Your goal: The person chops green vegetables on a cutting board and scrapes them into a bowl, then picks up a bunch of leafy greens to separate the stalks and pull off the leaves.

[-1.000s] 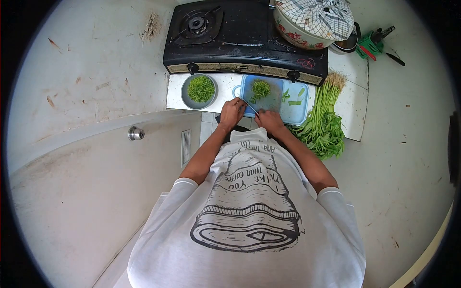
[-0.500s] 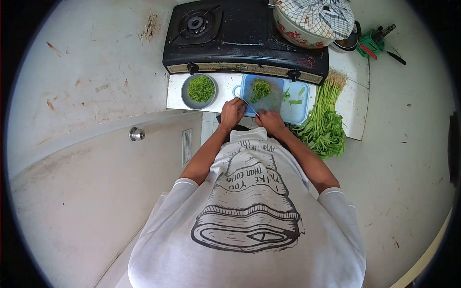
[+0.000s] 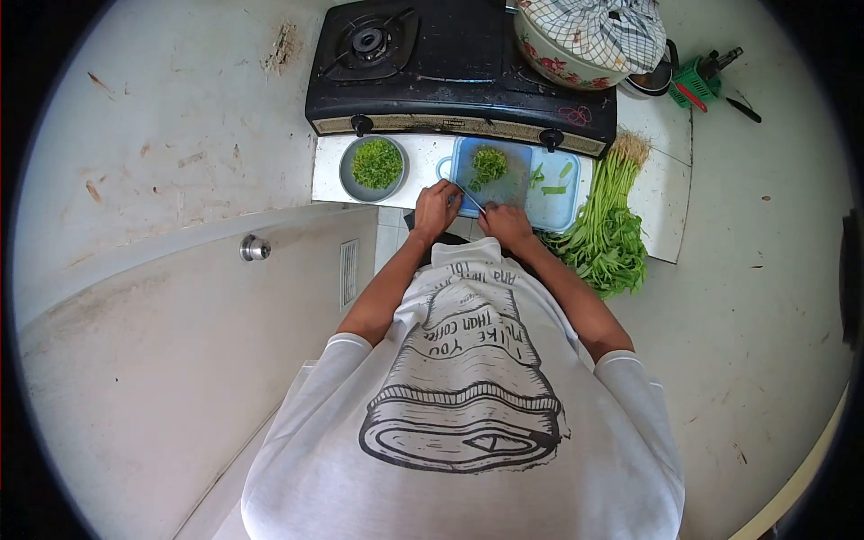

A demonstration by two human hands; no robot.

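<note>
My right hand (image 3: 507, 225) is closed around the handle of a knife (image 3: 470, 198), whose thin blade slants up to the left over the near edge of a blue cutting board (image 3: 515, 193). At the tip end of the blade, my left hand (image 3: 437, 211) has its fingers curled together against the metal. A small heap of chopped greens (image 3: 489, 165) sits on the board beyond the blade. Several loose green pieces (image 3: 553, 190) lie in the lighter right section. Left of the board stands a grey bowl (image 3: 345, 183) filled with finely chopped greens (image 3: 377, 165).
A bundle of leafy stalks (image 3: 605, 220) lies right of the board, roots pointing away. Behind is a black gas stove (image 3: 454, 90) bearing a floral pot (image 3: 562, 67) under a checked cloth (image 3: 589, 31). A green basket (image 3: 697, 81) with utensils stands at the back right.
Hardly anything differs. Both hands and the knife hold almost the same place at the board's near edge, with only a tiny shift of the right hand.
</note>
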